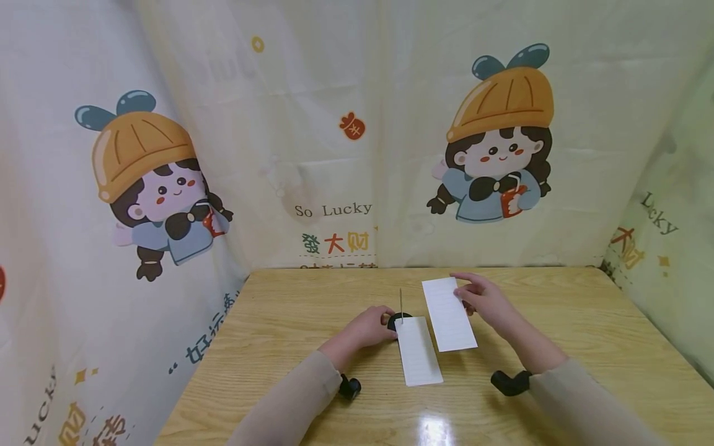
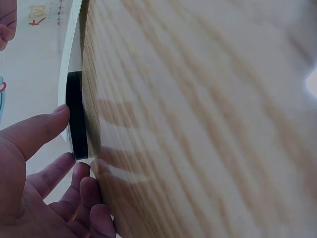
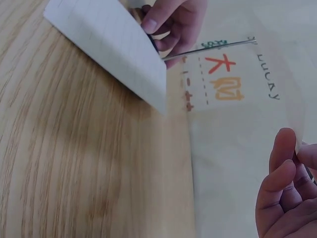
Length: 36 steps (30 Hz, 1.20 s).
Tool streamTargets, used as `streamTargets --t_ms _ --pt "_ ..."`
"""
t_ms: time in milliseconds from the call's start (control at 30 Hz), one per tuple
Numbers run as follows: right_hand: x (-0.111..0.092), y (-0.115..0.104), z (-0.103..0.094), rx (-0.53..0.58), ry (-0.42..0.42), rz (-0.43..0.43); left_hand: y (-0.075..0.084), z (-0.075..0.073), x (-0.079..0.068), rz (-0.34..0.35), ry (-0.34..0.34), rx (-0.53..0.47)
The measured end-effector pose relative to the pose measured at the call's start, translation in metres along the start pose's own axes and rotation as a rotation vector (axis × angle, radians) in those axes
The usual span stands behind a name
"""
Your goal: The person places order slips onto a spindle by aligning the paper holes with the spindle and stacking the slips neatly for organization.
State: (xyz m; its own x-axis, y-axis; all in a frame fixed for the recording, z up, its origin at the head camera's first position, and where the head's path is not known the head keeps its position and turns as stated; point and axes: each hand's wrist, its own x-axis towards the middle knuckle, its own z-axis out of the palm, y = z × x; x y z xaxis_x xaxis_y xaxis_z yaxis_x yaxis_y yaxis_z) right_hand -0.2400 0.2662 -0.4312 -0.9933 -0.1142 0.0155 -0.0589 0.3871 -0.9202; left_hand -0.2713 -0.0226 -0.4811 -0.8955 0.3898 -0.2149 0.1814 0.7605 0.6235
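Note:
A bill spike (image 1: pixel 401 302) stands upright on the table, its thin metal pin rising from a round black base (image 2: pixel 77 119). My left hand (image 1: pixel 370 327) grips that base at its left side, thumb on one side and fingers at the other. White lined paper slips (image 1: pixel 419 356) are threaded on the pin near their top edge and lie over the base toward me; the right wrist view shows them as a thin stack. My right hand (image 1: pixel 486 302) pinches a loose white lined slip (image 1: pixel 449 317) by its upper right edge, holding it above the table, right of the pin.
The wooden table (image 1: pixel 301 297) reaches back to a printed cloth curtain (image 1: pixel 312 155), which also hangs at both sides. A black wrist camera mount (image 1: pixel 349 387) sits under the left forearm, and another black mount (image 1: pixel 510 383) is on the right wrist.

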Motion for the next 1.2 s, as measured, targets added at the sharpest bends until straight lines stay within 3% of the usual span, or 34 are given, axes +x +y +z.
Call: streamTargets --t_ms 867,1200 --pt "0.005 -0.019 0.025 0.045 -0.001 0.008 -0.005 0.000 0.001 0.002 0.007 -0.067" --pt "0.006 -0.023 0.031 0.060 -0.014 0.012 -0.006 -0.003 -0.004 0.027 0.117 -0.128"
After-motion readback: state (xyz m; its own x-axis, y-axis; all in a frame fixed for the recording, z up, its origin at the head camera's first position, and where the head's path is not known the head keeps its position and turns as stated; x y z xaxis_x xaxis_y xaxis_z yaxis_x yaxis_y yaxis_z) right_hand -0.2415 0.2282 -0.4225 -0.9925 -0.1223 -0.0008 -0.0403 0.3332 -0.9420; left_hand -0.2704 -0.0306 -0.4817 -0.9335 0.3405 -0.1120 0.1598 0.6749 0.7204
